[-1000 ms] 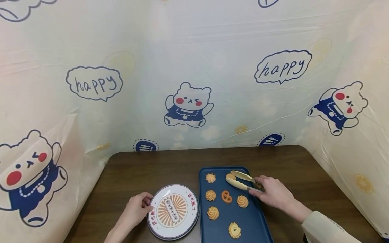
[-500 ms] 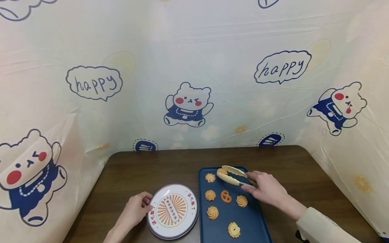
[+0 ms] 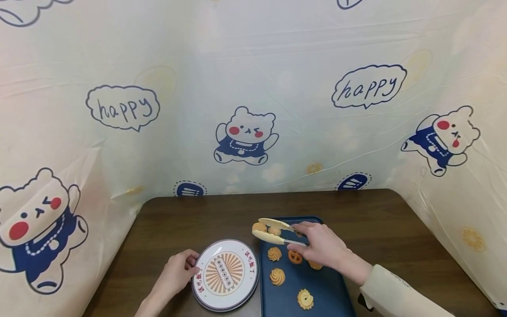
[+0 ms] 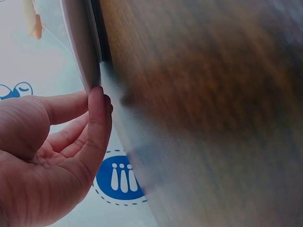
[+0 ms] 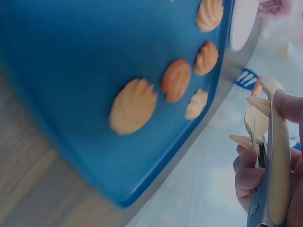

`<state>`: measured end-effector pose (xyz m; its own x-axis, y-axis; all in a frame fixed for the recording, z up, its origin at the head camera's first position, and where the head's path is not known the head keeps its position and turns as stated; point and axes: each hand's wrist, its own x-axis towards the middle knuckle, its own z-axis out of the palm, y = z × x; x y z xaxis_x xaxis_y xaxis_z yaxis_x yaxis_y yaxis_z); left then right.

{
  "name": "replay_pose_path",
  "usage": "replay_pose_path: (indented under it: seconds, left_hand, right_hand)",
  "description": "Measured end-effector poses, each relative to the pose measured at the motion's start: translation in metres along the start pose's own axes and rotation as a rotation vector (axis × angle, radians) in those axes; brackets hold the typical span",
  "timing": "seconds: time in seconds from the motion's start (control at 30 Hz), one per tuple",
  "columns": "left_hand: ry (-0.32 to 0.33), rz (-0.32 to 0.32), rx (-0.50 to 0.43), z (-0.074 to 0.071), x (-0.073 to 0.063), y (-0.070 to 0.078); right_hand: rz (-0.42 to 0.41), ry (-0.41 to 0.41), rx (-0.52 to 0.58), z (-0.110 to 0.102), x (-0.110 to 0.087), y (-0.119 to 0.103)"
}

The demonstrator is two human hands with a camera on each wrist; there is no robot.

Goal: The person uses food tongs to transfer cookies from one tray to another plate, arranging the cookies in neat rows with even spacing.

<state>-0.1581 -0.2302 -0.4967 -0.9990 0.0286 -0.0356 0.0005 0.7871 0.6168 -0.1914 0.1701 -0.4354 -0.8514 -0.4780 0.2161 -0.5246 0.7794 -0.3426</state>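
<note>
My left hand [image 3: 175, 274] pinches the rim of the top white plate [image 3: 242, 290] of a small stack, from the plate's left side. In the left wrist view the thumb and fingers meet at the plate's edge. My right hand [image 3: 328, 247] grips cream-tipped tongs [image 3: 270, 237] over the far part of a blue tray [image 3: 330, 295]. Between the tong tips is a round cookie [image 3: 259, 226], held past the tray's left edge. The tongs partly cover a star-shaped cookie [image 3: 274, 231]. Behind my right hand a swirl cookie [image 3: 315, 265] is partly hidden.
Other swirl cookies [image 3: 277, 277], a pretzel [image 3: 295, 257] and a ring-shaped cookie [image 3: 305, 299] lie on the tray. A dark wooden table [image 3: 190, 220] carries everything. A printed cloth [image 3: 301, 145] hangs behind it.
The right hand has moved left with the tongs and the round cookie, from the tray's far right to beyond its left edge. The left hand has stayed at the plate.
</note>
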Motion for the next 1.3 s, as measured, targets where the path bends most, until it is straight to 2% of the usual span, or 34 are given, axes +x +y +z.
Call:
replay_pose_path:
  seconds: [0.23,0.53,0.93,1.3]
  left_hand:
    - [-0.010,-0.015,-0.014,0.000,0.000,0.000]
    - [-0.009,-0.015,-0.007,0.000,0.001,0.002]
    - [-0.011,-0.018,-0.005,0.000,0.000,0.002]
    - [-0.007,-0.015,-0.004,0.000,-0.001,0.003]
  right_hand:
    - [-0.008,-0.061,0.014,0.010,0.013,-0.024]
    - [-0.086,-0.140,0.053,0.030,0.026,-0.045]
    - [-0.144,-0.169,-0.073,0.055,0.036,-0.067]
    - [-0.168,-0.177,-0.102,0.072,0.043,-0.073]
